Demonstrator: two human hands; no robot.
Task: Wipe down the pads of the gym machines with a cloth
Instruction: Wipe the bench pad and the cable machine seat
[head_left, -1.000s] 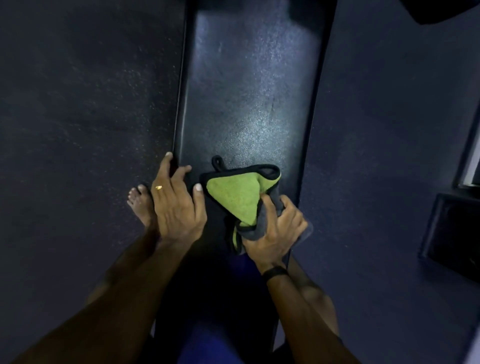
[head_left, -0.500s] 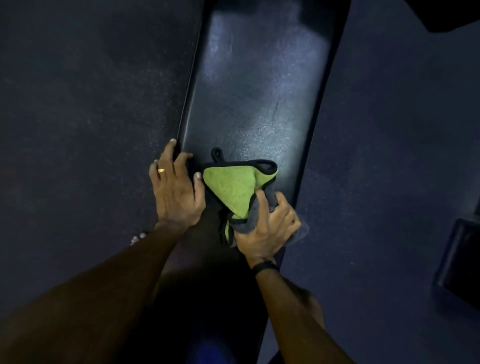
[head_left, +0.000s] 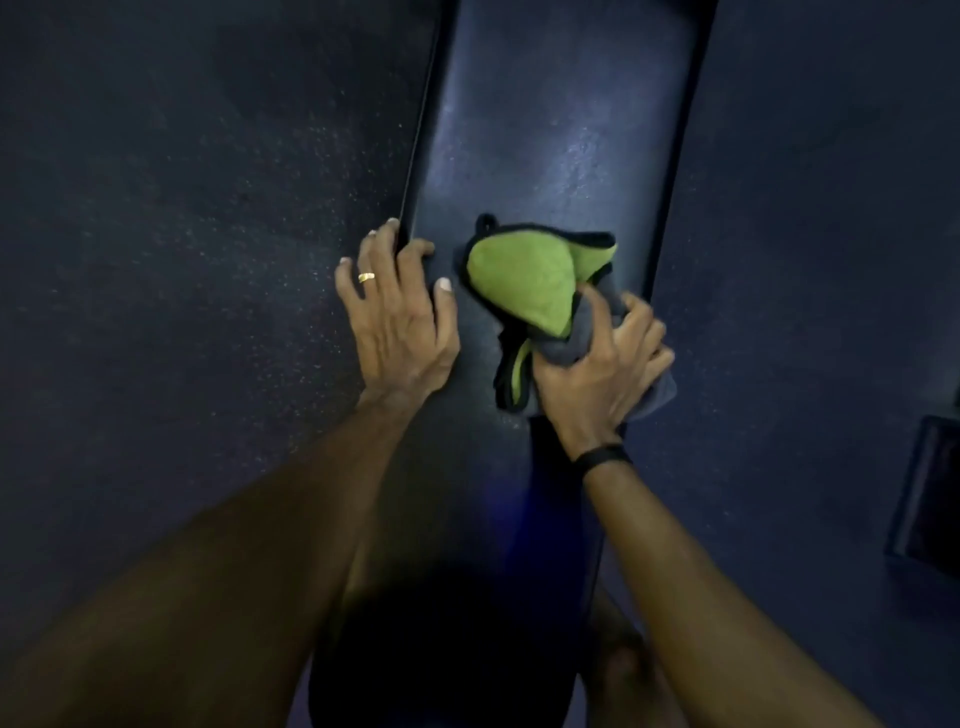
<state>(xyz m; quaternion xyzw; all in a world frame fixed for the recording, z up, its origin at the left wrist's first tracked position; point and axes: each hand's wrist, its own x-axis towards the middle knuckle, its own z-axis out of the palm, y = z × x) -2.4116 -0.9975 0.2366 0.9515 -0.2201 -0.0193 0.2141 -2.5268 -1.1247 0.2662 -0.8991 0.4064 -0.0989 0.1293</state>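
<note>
A long dark bench pad (head_left: 550, 135) runs from the top of the view down between my arms. A bunched green and grey cloth (head_left: 524, 286) with a black hem lies on the pad. My right hand (head_left: 605, 364) grips the cloth's grey part and holds it against the pad near the right edge. My left hand (head_left: 400, 317), with a ring on it, rests on the pad's left edge, its fingers curled over the rim beside the cloth.
Dark speckled rubber floor (head_left: 182, 260) lies on both sides of the bench. A dark boxy object (head_left: 930, 493) stands on the floor at the right edge of the view. My bare foot (head_left: 623, 670) shows low down by the bench's right side.
Both hands and the cloth have slid farther along the pad, away from me. The cloth has bunched up more under my right hand.
</note>
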